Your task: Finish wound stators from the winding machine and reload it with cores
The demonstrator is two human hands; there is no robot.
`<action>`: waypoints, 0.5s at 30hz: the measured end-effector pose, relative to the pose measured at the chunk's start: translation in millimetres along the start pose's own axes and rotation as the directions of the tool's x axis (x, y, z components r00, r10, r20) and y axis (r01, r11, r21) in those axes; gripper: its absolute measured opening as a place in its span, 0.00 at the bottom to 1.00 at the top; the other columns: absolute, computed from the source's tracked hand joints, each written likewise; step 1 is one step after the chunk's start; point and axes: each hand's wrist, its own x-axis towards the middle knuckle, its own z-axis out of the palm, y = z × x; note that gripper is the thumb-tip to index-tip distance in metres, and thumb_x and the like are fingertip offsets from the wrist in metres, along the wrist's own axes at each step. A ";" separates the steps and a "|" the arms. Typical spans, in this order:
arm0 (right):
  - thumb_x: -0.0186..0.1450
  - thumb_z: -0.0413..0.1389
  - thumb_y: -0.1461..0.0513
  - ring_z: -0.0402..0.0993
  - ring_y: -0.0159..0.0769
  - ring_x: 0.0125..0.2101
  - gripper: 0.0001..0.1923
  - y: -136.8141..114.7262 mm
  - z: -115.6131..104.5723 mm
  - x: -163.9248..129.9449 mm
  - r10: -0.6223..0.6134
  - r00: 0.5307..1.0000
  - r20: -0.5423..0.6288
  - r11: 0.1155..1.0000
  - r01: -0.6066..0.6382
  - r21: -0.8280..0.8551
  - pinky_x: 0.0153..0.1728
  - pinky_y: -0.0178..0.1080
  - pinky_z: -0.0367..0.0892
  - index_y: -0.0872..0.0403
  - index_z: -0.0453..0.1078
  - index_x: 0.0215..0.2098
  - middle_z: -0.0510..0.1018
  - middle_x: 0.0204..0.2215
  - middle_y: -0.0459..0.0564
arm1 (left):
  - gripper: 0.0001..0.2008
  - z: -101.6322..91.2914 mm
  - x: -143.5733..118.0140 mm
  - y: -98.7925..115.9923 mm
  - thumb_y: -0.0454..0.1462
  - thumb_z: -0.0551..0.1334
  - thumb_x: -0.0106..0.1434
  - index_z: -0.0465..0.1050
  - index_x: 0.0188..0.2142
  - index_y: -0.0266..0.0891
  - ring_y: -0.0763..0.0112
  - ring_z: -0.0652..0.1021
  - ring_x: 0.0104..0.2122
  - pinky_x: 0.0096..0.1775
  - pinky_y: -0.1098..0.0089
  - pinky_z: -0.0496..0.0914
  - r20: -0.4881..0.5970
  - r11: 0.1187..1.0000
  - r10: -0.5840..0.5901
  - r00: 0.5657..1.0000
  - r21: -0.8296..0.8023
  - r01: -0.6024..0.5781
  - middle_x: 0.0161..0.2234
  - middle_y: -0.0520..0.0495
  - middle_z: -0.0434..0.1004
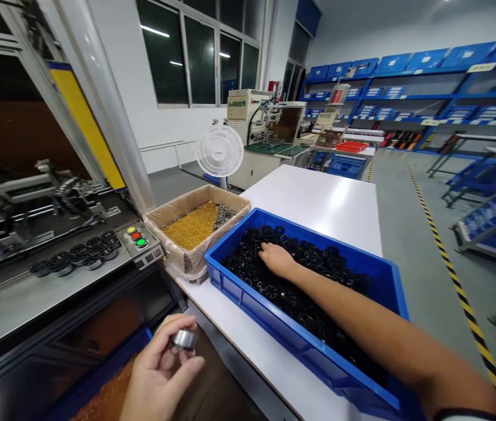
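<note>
My left hand (160,368) is held low in front of me, its fingers closed around a small round metal part (184,339) with a shiny silver band and a dark underside. My right hand (276,260) reaches into a blue plastic bin (248,298) on the white table. Its fingers are curled down among a heap of black wheel-like parts (313,251); the fingertips are partly hidden, and I cannot see what they grip. Left of the bin stands a carton lined with clear plastic (195,257), holding a yellow-brown sheet and several small metal rings.
Several black-and-silver parts (81,254) lie on the machine ledge at left, beside a panel of coloured buttons (136,235). A white fan (220,151) stands behind the carton. The white table (313,196) extends behind the bin. Below left is another blue bin (99,365) with orange-brown contents.
</note>
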 end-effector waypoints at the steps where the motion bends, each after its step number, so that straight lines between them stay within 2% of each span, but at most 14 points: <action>1: 0.69 0.57 0.59 0.75 0.39 0.44 0.12 0.1 -0.2 -0.2 0.011 1.000 0.006 1.000 -0.011 -0.003 0.47 0.47 0.72 0.59 0.71 0.46 0.76 0.45 0.54 | 0.13 -2.5 0.1 0.4 0.39 0.73 0.51 0.83 0.39 0.47 0.69 0.79 0.31 0.32 0.77 0.73 0.023 0.992 0.081 0.996 0.094 -0.083 0.39 0.46 0.79; 4: 0.69 0.57 0.60 0.76 0.38 0.42 0.10 0.7 -13.7 1.4 0.046 0.999 -0.022 0.999 -0.046 0.016 0.45 0.46 0.73 0.59 0.72 0.44 0.77 0.43 0.53 | 0.18 -9.9 0.1 2.6 0.36 0.71 0.53 0.82 0.45 0.48 0.70 0.78 0.29 0.29 0.76 0.72 0.120 0.903 0.267 0.956 0.316 -0.292 0.35 0.46 0.79; 7: 0.68 0.57 0.65 0.76 0.40 0.42 0.07 -12.1 -40.2 -1.8 0.062 0.991 -0.116 0.994 -0.051 0.094 0.46 0.47 0.72 0.61 0.73 0.43 0.78 0.40 0.55 | 0.24 -16.5 0.6 5.9 0.35 0.72 0.52 0.79 0.49 0.49 0.63 0.82 0.38 0.40 0.73 0.76 0.078 0.882 0.299 0.951 0.358 -0.306 0.39 0.45 0.84; 10: 0.68 0.56 0.65 0.76 0.38 0.41 0.08 -49.7 -67.9 -26.9 -0.008 0.979 -0.206 0.975 0.053 0.215 0.47 0.41 0.71 0.60 0.75 0.44 0.78 0.39 0.56 | 0.18 -15.6 0.9 12.0 0.37 0.70 0.55 0.80 0.46 0.49 0.62 0.82 0.46 0.48 0.71 0.74 0.051 0.967 0.167 0.985 0.185 -0.173 0.46 0.46 0.84; 12: 0.69 0.56 0.63 0.76 0.33 0.41 0.08 -82.4 -80.4 -54.9 -0.091 0.962 -0.257 0.935 0.171 0.312 0.44 0.34 0.72 0.54 0.75 0.45 0.78 0.41 0.51 | 0.16 -9.0 0.7 17.0 0.37 0.70 0.56 0.81 0.46 0.47 0.64 0.83 0.42 0.45 0.72 0.76 0.077 0.998 0.053 0.996 -0.020 -0.052 0.46 0.45 0.84; 13: 0.68 0.58 0.63 0.76 0.32 0.40 0.06 -98.1 -83.8 -69.1 -0.145 0.941 -0.305 0.888 0.260 0.381 0.42 0.32 0.72 0.53 0.75 0.43 0.78 0.40 0.49 | 0.17 -4.6 0.4 19.4 0.37 0.70 0.55 0.81 0.45 0.47 0.66 0.84 0.38 0.43 0.73 0.77 0.075 0.994 0.009 0.997 -0.114 -0.001 0.44 0.45 0.85; 15: 0.65 0.61 0.63 0.75 0.33 0.38 0.04 -123.8 -84.4 -92.5 -0.217 0.830 -0.514 0.688 0.503 0.523 0.39 0.33 0.72 0.55 0.75 0.38 0.77 0.37 0.50 | 0.18 4.5 -0.4 22.7 0.37 0.73 0.52 0.81 0.44 0.45 0.70 0.83 0.32 0.39 0.76 0.77 0.052 0.968 -0.057 0.997 -0.243 0.068 0.42 0.45 0.85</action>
